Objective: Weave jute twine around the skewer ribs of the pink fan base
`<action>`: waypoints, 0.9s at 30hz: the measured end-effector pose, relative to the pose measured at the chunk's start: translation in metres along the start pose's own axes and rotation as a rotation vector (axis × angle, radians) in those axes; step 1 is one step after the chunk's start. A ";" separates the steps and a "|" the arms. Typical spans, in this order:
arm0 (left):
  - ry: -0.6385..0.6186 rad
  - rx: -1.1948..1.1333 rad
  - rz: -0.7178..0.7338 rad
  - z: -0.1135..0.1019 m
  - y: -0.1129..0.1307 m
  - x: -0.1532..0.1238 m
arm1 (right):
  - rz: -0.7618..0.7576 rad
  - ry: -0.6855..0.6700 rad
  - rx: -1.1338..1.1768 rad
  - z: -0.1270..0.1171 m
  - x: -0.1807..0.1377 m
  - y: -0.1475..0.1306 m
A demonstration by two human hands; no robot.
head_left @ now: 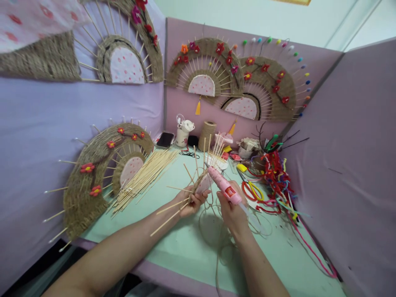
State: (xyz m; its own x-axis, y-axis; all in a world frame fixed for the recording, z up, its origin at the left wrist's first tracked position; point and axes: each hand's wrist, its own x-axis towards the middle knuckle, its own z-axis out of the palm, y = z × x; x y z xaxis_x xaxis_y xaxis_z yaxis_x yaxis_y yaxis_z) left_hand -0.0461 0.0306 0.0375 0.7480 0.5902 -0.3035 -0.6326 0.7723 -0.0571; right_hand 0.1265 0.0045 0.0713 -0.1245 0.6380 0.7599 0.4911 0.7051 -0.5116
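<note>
My left hand (pixel 194 201) is closed around the lower edge of a small half-round fan (pixel 202 184), which has thin sticks fanning out from its rim and twine wound along it. In my right hand (pixel 232 210) is a pink hot glue gun (pixel 223 183); its nozzle points up and left, at or close to the fan's twine rim. Whether the nozzle touches the twine I cannot tell. A clear glue stick (pixel 252 218) juts from the gun's back end. Loose twine (pixel 217 255) trails in loops below my hands.
Bundled thin sticks (pixel 145 177) lie left of my hands, beside a finished fan (pixel 85 185). Scissors (pixel 252 192) and tangled coloured pipe cleaners (pixel 276 177) are on the right. A twine spool (pixel 207 134), a white jar (pixel 184 134) and a phone (pixel 165 140) stand or lie behind.
</note>
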 end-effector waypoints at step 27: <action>-0.020 -0.006 0.035 0.005 -0.009 -0.005 | 0.078 0.062 0.040 0.005 -0.008 0.014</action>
State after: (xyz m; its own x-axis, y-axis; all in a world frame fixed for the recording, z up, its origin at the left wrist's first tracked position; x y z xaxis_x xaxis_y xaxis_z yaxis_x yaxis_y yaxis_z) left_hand -0.0431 0.0219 0.0440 0.7292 0.6216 -0.2862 -0.6596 0.7498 -0.0521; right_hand 0.1299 0.0110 0.0563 -0.0329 0.6717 0.7401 0.4620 0.6669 -0.5847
